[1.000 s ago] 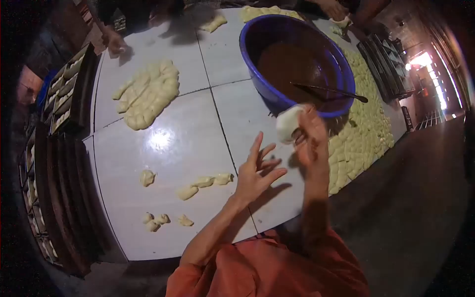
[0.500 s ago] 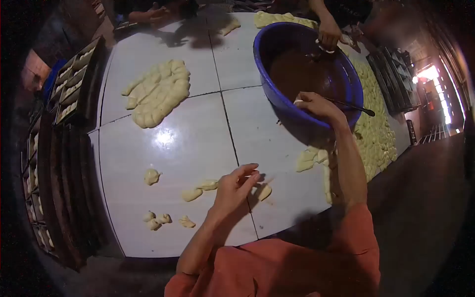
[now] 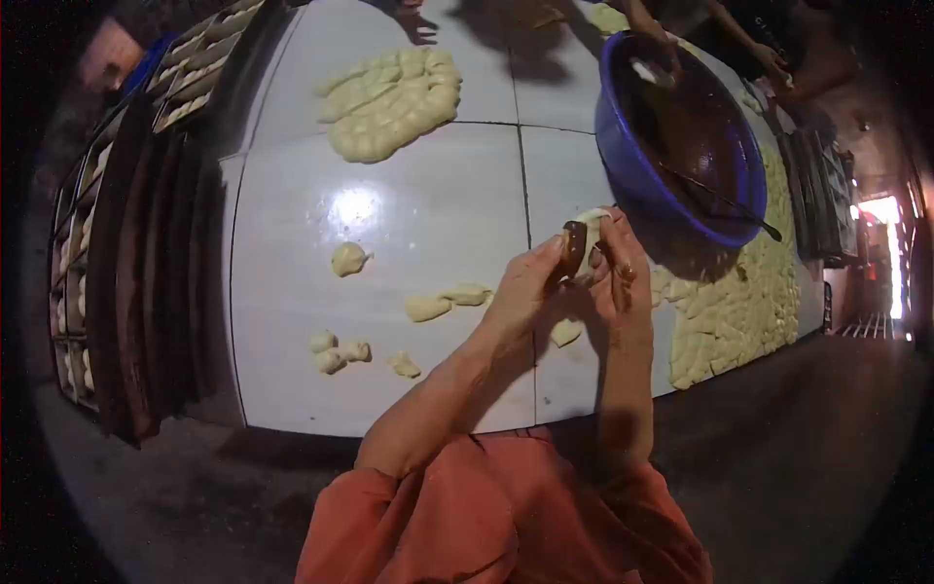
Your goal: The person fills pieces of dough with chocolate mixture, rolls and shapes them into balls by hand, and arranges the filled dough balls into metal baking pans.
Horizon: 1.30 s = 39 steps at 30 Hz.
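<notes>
Between my two hands, above the white tiled table (image 3: pixel 448 219), is a piece of pale dough (image 3: pixel 591 234) with dark brown filling on it. My left hand (image 3: pixel 530 282) pinches its left side, and my right hand (image 3: pixel 620 268) is closed on its right side. A blue basin (image 3: pixel 623 161) of brown filling stands just beyond, with a dark stick-like utensil (image 3: pixel 720 200) leaning in it. Below my hands lies a small dough piece (image 3: pixel 566 333). Further left are two flattened pieces (image 3: pixel 428 309), a round lump (image 3: pixel 348 259) and small balls (image 3: pixel 329 358).
A slab of divided dough (image 3: pixel 394 102) lies at the back left; a larger spread of dough pieces (image 3: pixel 735 321) covers the right side. Stacked trays (image 3: pixel 195 78) stand at the left, more (image 3: pixel 822 195) at the right. Other people's hands (image 3: pixel 650 44) reach over the basin and far edge.
My right hand has come back from the basin, and both hands now meet at the dough piece. The view has shifted, so the table appears further up. Another person's hand is still over the basin.
</notes>
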Motion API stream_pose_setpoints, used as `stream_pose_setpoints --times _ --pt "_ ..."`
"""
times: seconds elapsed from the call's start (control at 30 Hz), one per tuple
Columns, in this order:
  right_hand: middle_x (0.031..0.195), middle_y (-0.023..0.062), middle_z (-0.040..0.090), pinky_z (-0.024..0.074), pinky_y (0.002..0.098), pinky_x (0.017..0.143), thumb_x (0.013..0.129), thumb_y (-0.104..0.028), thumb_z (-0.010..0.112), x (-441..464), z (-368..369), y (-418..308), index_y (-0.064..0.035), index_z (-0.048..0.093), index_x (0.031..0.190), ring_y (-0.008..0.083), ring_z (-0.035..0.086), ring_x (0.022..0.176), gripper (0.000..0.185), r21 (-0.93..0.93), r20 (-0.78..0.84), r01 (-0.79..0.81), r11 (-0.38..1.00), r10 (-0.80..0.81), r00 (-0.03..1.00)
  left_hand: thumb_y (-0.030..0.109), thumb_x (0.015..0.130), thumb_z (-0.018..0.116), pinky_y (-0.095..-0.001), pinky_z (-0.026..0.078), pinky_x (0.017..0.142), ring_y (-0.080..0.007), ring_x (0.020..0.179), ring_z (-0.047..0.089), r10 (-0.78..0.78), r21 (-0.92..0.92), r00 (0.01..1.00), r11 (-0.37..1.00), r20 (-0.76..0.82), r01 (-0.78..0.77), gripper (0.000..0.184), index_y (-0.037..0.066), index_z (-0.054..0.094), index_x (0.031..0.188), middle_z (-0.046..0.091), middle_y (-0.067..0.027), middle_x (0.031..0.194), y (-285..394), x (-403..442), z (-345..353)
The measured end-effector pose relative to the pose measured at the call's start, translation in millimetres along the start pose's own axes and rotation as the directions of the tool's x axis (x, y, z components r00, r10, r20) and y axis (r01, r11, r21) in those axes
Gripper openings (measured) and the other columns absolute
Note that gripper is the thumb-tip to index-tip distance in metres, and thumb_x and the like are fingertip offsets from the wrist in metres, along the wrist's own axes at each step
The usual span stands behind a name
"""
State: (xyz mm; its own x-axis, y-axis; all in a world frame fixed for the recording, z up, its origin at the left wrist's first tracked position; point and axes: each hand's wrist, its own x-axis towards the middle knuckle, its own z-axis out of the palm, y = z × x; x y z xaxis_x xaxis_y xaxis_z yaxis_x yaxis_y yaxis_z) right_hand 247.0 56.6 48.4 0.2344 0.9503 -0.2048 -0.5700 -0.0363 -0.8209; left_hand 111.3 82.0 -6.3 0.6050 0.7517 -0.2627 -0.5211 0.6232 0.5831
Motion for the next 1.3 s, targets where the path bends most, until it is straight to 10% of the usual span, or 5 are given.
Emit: stream_pose_setpoints --times 0.17,0.43,0.73,1.1,1.3 --pt "0.121 0.0108 0.06 0.052 0.0326 0.097 0.089 -0.002 0.062 -24.0 21.7 60.3 -0.003 0.049 0.129 0.0213 0.061 0.113 0.041 -0.304 0.065 -0.001 0.953 0.022 0.998 0.019 0.097 0.065 -0.0312 0.057 0.074 -0.0184 0.088 0.068 0.037 -0.092 0.955 0.994 -0.295 -0.067 0.031 -0.005 0.063 0.116 0.069 -0.0127 0.104 30.7 -49.6 -48.2" --pt "0.117 0.0115 0.063 0.055 0.0333 0.082 0.088 -0.002 0.069 -40.5 60.4 132.6 -0.0022 0.068 0.113 0.0236 0.066 0.097 0.025 -0.8 0.34 0.498 0.334 -0.431 0.836 0.018 0.095 0.069 -0.0298 0.058 0.072 -0.0146 0.082 0.067 0.225 0.191 0.909 0.967 -0.351 -0.166 0.033 -0.005 0.067 0.118 0.071 -0.0094 0.099 47.7 -81.6 -81.9" --pt "0.101 0.0032 0.068 0.0539 0.0294 0.091 0.092 -0.012 0.071 -49.8 98.2 101.3 0.0 0.063 0.124 0.0147 0.064 0.089 0.035 -0.384 0.123 -0.207 0.9 0.272 0.954 0.017 0.09 0.075 -0.0265 0.055 0.066 -0.0137 0.076 0.067 0.07 0.251 0.953 0.968 -0.296 0.007 0.027 -0.001 0.069 0.109 0.07 -0.0078 0.092 92.4 -88.3 -108.0" --pt "0.103 0.0059 0.068 0.0513 0.0283 0.079 0.089 -0.007 0.073 -41.9 81.5 123.4 -0.0028 0.071 0.104 0.0145 0.062 0.09 0.017 -0.493 0.427 0.393 0.776 -0.178 0.886 0.017 0.089 0.075 -0.0264 0.058 0.073 -0.0142 0.085 0.069 0.159 0.445 0.97 0.893 -0.186 -0.061 0.03 -0.002 0.07 0.112 0.071 -0.0079 0.093 100.4 -122.0 -93.7" --pt "0.09 0.0022 0.059 0.0494 0.0259 0.07 0.085 -0.009 0.079 -55.0 102.0 143.2 -0.0036 0.062 0.092 0.012 0.058 0.084 0.019 -0.296 0.143 0.234 0.926 -0.199 0.97 0.007 0.093 0.065 -0.0242 0.056 0.072 -0.0096 0.083 0.065 0.092 0.394 0.982 0.919 -0.162 -0.021 0.022 -0.002 0.071 0.113 0.071 -0.0053 0.098 90.9 -126.2 -109.2"
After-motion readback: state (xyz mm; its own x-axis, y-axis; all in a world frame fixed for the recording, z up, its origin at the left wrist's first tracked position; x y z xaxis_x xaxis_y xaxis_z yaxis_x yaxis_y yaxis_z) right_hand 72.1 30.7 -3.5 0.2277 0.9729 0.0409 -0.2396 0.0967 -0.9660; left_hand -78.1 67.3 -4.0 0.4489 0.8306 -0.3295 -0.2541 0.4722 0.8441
